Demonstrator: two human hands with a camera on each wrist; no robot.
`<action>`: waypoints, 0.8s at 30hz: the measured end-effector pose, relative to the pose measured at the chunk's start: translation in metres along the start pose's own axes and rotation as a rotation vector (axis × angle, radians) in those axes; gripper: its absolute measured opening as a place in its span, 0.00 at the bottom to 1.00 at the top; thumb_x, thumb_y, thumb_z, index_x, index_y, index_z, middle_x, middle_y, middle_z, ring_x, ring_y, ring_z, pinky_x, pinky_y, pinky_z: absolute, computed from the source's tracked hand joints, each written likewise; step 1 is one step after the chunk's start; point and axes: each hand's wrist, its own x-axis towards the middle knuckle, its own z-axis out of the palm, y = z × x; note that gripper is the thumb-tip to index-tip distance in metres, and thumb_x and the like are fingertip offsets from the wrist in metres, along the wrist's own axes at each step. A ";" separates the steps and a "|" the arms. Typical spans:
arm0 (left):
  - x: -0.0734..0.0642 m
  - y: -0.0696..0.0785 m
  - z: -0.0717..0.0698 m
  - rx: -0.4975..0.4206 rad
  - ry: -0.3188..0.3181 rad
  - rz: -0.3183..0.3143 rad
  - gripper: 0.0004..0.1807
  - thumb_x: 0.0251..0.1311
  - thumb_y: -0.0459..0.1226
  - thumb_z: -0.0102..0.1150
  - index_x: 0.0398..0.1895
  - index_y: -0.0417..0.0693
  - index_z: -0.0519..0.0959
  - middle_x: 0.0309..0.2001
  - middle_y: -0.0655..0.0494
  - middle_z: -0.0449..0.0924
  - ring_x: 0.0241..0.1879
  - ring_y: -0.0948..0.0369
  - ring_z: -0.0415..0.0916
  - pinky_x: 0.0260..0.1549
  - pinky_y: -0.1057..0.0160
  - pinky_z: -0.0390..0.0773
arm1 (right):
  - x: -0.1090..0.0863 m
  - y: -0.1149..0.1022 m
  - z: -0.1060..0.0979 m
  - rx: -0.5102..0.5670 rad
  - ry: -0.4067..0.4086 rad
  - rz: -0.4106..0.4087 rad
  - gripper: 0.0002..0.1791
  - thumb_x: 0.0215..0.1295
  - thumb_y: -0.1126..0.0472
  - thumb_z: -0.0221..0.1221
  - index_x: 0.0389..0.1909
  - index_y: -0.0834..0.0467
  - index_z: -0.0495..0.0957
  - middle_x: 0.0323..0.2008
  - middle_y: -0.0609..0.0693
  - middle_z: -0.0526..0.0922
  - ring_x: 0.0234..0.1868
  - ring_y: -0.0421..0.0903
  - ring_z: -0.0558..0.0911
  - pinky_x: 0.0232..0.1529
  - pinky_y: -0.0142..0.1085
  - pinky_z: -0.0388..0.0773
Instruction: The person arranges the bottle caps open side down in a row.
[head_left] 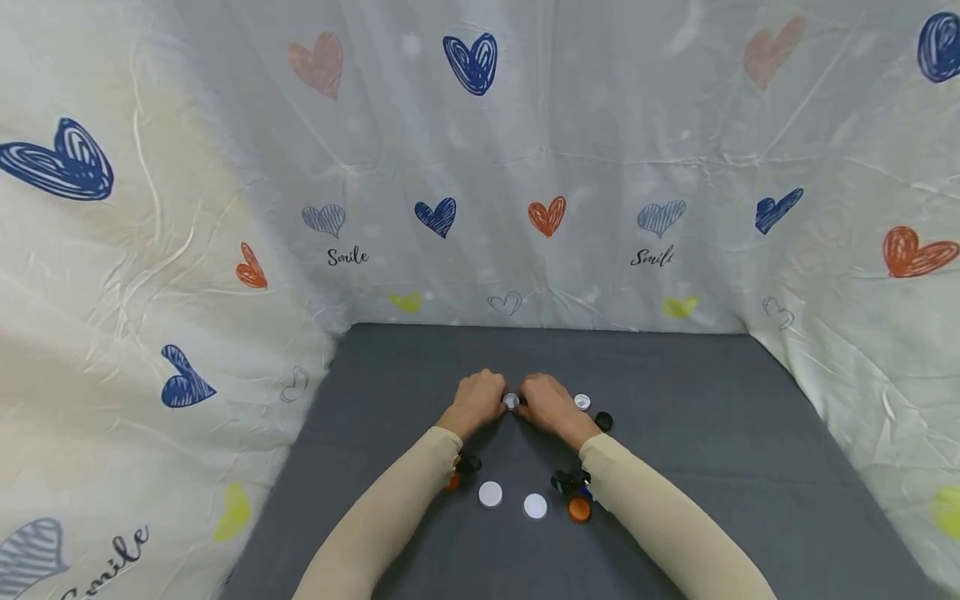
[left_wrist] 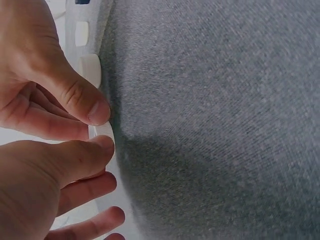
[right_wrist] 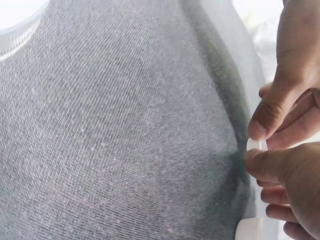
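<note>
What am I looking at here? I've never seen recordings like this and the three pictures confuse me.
No machine: a person works with two bare hands. One camera sits on the head, looking down; one sits on each wrist, close up. The left hand and right hand meet over a grey cloth, both pinching a small white cap. Around them lie more white caps, an orange cap and a black cap. Heart-printed sheets hang behind.

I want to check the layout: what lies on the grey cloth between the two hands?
In the head view, a small white cap sits between the left hand and the right hand. Both wrist views show fingertips pinching its ribbed edge.
</note>
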 end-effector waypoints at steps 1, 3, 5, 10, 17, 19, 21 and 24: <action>-0.001 -0.001 0.000 -0.004 0.005 0.007 0.14 0.61 0.44 0.69 0.18 0.58 0.82 0.19 0.60 0.78 0.18 0.62 0.72 0.20 0.59 0.74 | -0.001 0.000 -0.001 0.013 0.006 -0.007 0.09 0.59 0.59 0.71 0.20 0.51 0.83 0.22 0.46 0.79 0.27 0.45 0.78 0.32 0.43 0.75; -0.002 -0.002 -0.001 -0.007 0.026 0.024 0.14 0.61 0.44 0.69 0.17 0.58 0.82 0.18 0.60 0.77 0.18 0.63 0.72 0.19 0.60 0.74 | -0.003 -0.001 -0.004 0.033 0.028 -0.021 0.07 0.59 0.59 0.71 0.22 0.52 0.85 0.23 0.46 0.81 0.28 0.46 0.79 0.35 0.44 0.77; -0.004 -0.003 -0.004 -0.008 0.054 0.037 0.11 0.59 0.45 0.70 0.20 0.57 0.84 0.19 0.61 0.79 0.19 0.64 0.74 0.19 0.60 0.75 | -0.005 -0.001 -0.007 0.045 0.061 -0.040 0.05 0.58 0.59 0.71 0.26 0.53 0.86 0.25 0.47 0.82 0.30 0.47 0.81 0.37 0.45 0.78; -0.010 -0.004 -0.014 -0.012 0.106 0.062 0.06 0.58 0.47 0.72 0.35 0.59 0.89 0.31 0.61 0.86 0.29 0.62 0.81 0.27 0.58 0.81 | -0.010 -0.004 -0.018 0.044 0.114 -0.056 0.05 0.58 0.59 0.71 0.34 0.55 0.88 0.35 0.49 0.86 0.41 0.51 0.84 0.46 0.48 0.80; -0.022 -0.002 -0.032 -0.015 0.169 0.110 0.10 0.58 0.47 0.71 0.42 0.60 0.89 0.37 0.61 0.88 0.35 0.60 0.84 0.30 0.57 0.83 | -0.018 -0.012 -0.040 0.017 0.133 -0.054 0.10 0.59 0.57 0.71 0.39 0.56 0.88 0.46 0.52 0.87 0.51 0.52 0.84 0.53 0.47 0.80; -0.026 -0.001 -0.036 0.004 0.197 0.123 0.11 0.58 0.47 0.72 0.43 0.61 0.89 0.37 0.61 0.89 0.36 0.60 0.84 0.30 0.56 0.83 | -0.021 -0.014 -0.046 0.009 0.143 -0.059 0.11 0.59 0.56 0.72 0.40 0.57 0.88 0.47 0.53 0.87 0.51 0.52 0.84 0.54 0.47 0.80; -0.029 0.001 -0.039 0.016 0.224 0.132 0.12 0.58 0.48 0.71 0.44 0.61 0.89 0.37 0.62 0.89 0.36 0.60 0.84 0.31 0.56 0.83 | -0.024 -0.016 -0.051 0.002 0.156 -0.061 0.12 0.59 0.56 0.72 0.41 0.57 0.88 0.48 0.53 0.87 0.52 0.52 0.84 0.55 0.47 0.79; -0.036 0.003 -0.044 0.020 0.259 0.147 0.12 0.58 0.49 0.71 0.44 0.60 0.89 0.37 0.62 0.88 0.37 0.59 0.83 0.31 0.56 0.83 | -0.029 -0.020 -0.058 0.013 0.178 -0.064 0.13 0.59 0.55 0.72 0.42 0.58 0.88 0.48 0.53 0.86 0.52 0.53 0.83 0.55 0.47 0.79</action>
